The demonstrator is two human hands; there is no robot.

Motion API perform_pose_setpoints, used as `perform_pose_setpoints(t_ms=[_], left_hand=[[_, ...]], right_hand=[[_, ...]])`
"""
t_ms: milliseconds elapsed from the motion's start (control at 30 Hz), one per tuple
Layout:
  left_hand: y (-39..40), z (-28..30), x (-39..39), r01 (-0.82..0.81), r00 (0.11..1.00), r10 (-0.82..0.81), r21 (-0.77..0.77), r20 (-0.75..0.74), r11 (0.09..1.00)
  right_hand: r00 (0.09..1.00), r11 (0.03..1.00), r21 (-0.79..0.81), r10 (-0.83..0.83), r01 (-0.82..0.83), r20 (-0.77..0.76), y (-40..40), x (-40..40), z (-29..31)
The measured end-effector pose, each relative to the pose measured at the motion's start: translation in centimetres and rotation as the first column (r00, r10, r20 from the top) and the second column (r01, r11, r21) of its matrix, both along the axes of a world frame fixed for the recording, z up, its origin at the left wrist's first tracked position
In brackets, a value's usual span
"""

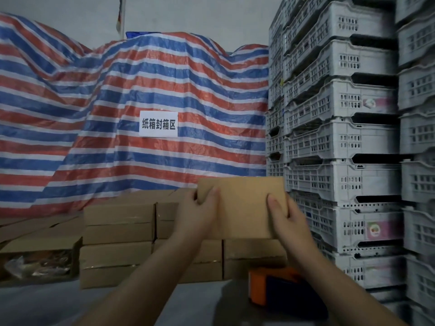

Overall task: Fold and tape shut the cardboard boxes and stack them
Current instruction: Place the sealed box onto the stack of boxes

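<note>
A striped tarpaulin covers the back, and grey plastic crates stand stacked at the right. In front lies a pile of closed cardboard boxes. One cardboard box is held in the air above the pile, the left hand gripping its left edge and the right hand its right edge, thumbs on the near face.

A striped tarpaulin in red, blue and white drapes over a bulky heap across the back, with a white paper sign (printed in Chinese characters) fixed to it. Grey perforated plastic crates stand stacked high on the right. Above, a plain grey wall; the light is dim.
</note>
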State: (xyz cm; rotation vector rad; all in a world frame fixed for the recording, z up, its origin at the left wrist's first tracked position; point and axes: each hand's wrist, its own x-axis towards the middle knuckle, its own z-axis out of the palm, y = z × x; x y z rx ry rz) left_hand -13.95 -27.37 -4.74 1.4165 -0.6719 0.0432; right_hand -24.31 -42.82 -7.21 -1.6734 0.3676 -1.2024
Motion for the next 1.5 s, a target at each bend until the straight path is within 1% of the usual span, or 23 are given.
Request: perform_pose_setpoints(t_ms=[100,167,267,333,400,467,500,567,600,667,700,733,800,833,933,1000,1067,1167,1233,1300,1367,1433,1500], left_hand=[[-3.2,2.3,0.4,0.151,0.987,-0.154,0.069,0.047,0.986],[-4.7,2.7,1.3,0.209,0.965,-0.232,0.17,0.127,0.963],[-6.6,2.2,3.0,0.269,0.89,-0.377,0.373,0.256,0.888],[-7.9,1.8,4.3,0.176,0.85,-0.386,0.497,0.359,0.85],[-9.1,1.6,5.2,0.033,0.846,-0.315,0.548,0.429,0.836],[-10.1,1.4,6.0,-0.236,0.809,-0.165,0.57,0.564,0.787],[-10.5,1.3,6.4,-0.362,0.777,-0.102,0.572,0.622,0.736],[-10.9,1.0,7.1,-0.493,0.731,-0.031,0.559,0.681,0.666],[-11.0,0.8,7.5,-0.557,0.688,-0.003,0.531,0.726,0.638],[-10.9,0.4,8.5,-0.685,0.553,0.021,0.44,0.833,0.58],[-10.9,0.2,8.9,-0.714,0.51,0.027,0.406,0.86,0.57],[-10.8,0.0,9.3,-0.716,0.505,0.034,0.397,0.862,0.573],[-10.8,-0.4,9.6,-0.693,0.55,0.045,0.426,0.834,0.581],[-10.9,-0.6,9.7,-0.699,0.563,0.047,0.445,0.825,0.56],[-11.5,-0.9,9.1,-0.779,0.539,0.054,0.472,0.841,0.412],[-11.7,-1.0,8.4,-0.818,0.503,0.064,0.45,0.862,0.358],[-11.6,-1.3,7.8,-0.824,0.484,0.076,0.424,0.872,0.376],[-10.2,-1.6,7.0,-0.786,0.458,0.11,0.344,0.882,0.513],[-8.5,-1.1,6.6,-0.742,0.452,0.115,0.301,0.884,0.598],[-6.1,-0.4,6.3,-0.703,0.476,0.089,0.317,0.875,0.637],[-3.4,0.2,6.0,-0.696,0.509,0.058,0.371,0.859,0.614],[-0.4,0.3,5.8,-0.699,0.537,0.034,0.422,0.843,0.577],[3.0,0.2,5.7,-0.668,0.579,0.032,0.452,0.815,0.591]], right_hand=[[0.999,0.971,0.234,0.053,-0.05,-0.007,-4.5,0.2,2.6],[0.991,0.922,0.382,0.098,-0.056,-0.092,-7.2,0.7,3.7],[0.963,0.886,0.463,0.108,0.019,-0.247,-10.7,2.5,4.8],[0.939,0.866,0.498,0.133,0.046,-0.319,-12.2,3.8,5.0],[0.906,0.862,0.503,0.153,0.073,-0.394,-13.4,5.1,5.0],[0.879,0.875,0.476,0.153,0.092,-0.452,-14.1,5.9,4.9],[0.868,0.883,0.46,0.156,0.091,-0.471,-14.4,6.3,4.9],[0.86,0.897,0.438,0.18,0.056,-0.478,-14.6,6.7,4.8],[0.868,0.898,0.44,0.198,0.026,-0.455,-14.7,6.9,4.8],[0.889,0.901,0.434,0.217,-0.024,-0.402,-14.8,7.4,4.3],[0.893,0.906,0.421,0.224,-0.043,-0.39,-14.9,7.6,4.0],[0.895,0.911,0.406,0.232,-0.063,-0.381,-14.9,7.9,3.6],[0.911,0.926,0.369,0.215,-0.076,-0.352,-15.0,8.3,2.7],[0.919,0.93,0.36,0.206,-0.077,-0.335,-15.0,8.4,2.3],[0.933,0.926,0.36,0.224,-0.114,-0.281,-14.6,8.6,1.4],[0.928,0.945,0.314,0.193,-0.089,-0.318,-14.3,8.9,1.0],[0.928,0.972,0.235,0.098,-0.011,-0.359,-13.5,8.8,1.0],[0.924,0.985,0.102,-0.092,0.14,-0.371,-12.3,8.6,1.4],[0.891,0.965,-0.056,-0.259,0.257,-0.373,-11.2,8.2,2.1],[0.871,0.921,-0.231,-0.375,0.313,-0.316,-9.4,7.9,2.8],[0.9,0.892,-0.346,-0.379,0.292,-0.217,-6.8,7.9,3.4],[0.947,0.895,-0.394,-0.284,0.207,-0.149,-3.3,8.2,3.9],[0.979,0.914,-0.394,-0.16,0.099,-0.125,0.6,8.8,4.3]])
